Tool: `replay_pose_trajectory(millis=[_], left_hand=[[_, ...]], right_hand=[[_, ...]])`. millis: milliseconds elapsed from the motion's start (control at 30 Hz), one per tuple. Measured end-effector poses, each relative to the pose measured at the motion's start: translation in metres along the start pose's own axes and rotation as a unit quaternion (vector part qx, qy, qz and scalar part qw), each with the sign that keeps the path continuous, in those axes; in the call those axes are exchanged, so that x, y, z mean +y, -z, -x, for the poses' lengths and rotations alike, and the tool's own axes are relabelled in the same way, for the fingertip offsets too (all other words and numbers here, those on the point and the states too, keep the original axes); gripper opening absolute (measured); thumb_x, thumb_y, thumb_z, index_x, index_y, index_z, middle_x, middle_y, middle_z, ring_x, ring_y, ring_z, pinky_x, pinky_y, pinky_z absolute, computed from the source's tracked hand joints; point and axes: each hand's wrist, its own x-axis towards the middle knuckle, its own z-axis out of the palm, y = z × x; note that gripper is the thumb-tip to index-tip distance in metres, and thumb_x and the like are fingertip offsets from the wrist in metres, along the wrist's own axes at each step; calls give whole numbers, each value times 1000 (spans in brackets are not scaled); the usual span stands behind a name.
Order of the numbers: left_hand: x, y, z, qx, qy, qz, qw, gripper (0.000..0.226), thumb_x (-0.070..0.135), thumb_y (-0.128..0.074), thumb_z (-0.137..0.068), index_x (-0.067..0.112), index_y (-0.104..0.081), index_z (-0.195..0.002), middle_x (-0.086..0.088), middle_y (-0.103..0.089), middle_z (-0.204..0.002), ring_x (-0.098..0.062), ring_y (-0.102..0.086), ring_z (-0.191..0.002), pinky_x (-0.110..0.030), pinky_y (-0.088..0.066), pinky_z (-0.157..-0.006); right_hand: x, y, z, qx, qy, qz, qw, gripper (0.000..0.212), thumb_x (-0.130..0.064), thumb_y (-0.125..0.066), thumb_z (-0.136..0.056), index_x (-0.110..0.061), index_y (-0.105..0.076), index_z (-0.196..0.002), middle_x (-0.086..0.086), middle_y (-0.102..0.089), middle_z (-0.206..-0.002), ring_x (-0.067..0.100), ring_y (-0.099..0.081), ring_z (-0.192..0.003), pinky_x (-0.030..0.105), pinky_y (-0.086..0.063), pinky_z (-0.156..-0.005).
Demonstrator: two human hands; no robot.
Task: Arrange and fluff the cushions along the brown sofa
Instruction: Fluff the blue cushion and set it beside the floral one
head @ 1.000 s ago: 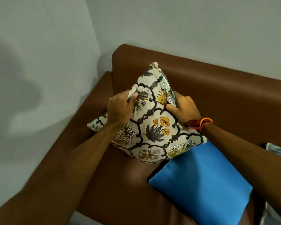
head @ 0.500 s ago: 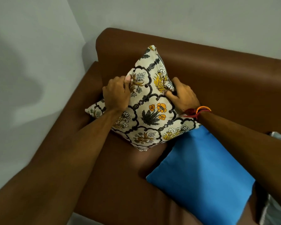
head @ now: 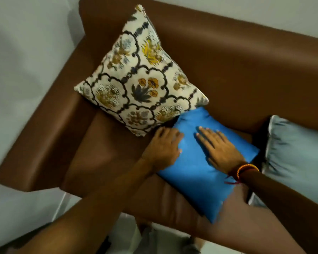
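Note:
A cream floral cushion (head: pixel 136 77) stands on one corner in the left corner of the brown sofa (head: pixel 246 66), leaning on the backrest with no hand on it. Just in front of it a bright blue cushion (head: pixel 196 175) lies flat on the seat. My left hand (head: pixel 163 147) rests on the blue cushion's left edge, fingers curled over it. My right hand (head: pixel 218 145), with a red and orange wristband, lies flat on top of the blue cushion, fingers spread. A pale grey-blue cushion (head: pixel 297 154) lies to the right, partly cut off by the frame.
The sofa's left armrest (head: pixel 50 125) runs beside a grey wall (head: pixel 26 52). Another wall stands behind the backrest. Light floor (head: pixel 128 233) shows below the seat's front edge.
Both hands let go of the floral cushion, which now stays propped in the corner, and moved down and right onto the blue cushion. The view shifted right, showing more of the pale cushion.

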Motion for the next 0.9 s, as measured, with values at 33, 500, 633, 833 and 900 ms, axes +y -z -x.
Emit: replay_pose_trajectory(millis=[33, 500, 633, 833, 900], left_hand=[[19, -16, 15, -55, -40, -1, 998, 58, 42, -69, -84, 10, -55, -131, -11, -58, -127, -33, -56, -116, -53, -43, -107], [113, -138, 73, -103, 92, -196, 971, 51, 11, -42, -96, -2, -46, -145, -21, -49, -151, -33, -42, -145, -70, -37, -111], [114, -101, 52, -81, 93, -86, 989, 57, 18, -76, -72, -5, -66, -123, -21, -71, -121, -35, -68, -115, -65, -45, -107], [126, -9, 22, 9, 126, 89, 988, 53, 20, -59, -73, -8, -67, -118, -25, -72, -113, -44, -70, -104, -43, -42, -101], [127, 18, 5, 21, 152, 100, 983, 59, 18, -61, -69, -1, -63, -125, -21, -70, -119, -41, -67, -108, -41, -40, -99]], right_hand=[[3, -12, 25, -30, 25, 20, 999, 101, -23, -76, -66, -8, -39, -159, 17, -33, -168, 37, -41, -152, 57, -41, -120], [8, -114, 116, 55, 75, 101, 991, 56, -1, -24, -103, 0, -37, -158, 22, -38, -164, 37, -41, -151, 64, -40, -116], [37, -69, 107, -33, 93, -26, 995, 65, -15, -55, -83, 2, -56, -145, 21, -59, -148, 38, -57, -139, 60, -38, -120], [85, 22, 83, -98, 17, -222, 970, 67, -55, -69, -67, -12, -71, -118, 8, -75, -114, 27, -69, -105, 40, -54, -94], [123, 30, 92, -134, -66, -284, 947, 51, -41, -77, -79, -11, -75, -120, 7, -78, -115, 18, -71, -108, 34, -51, -102]])
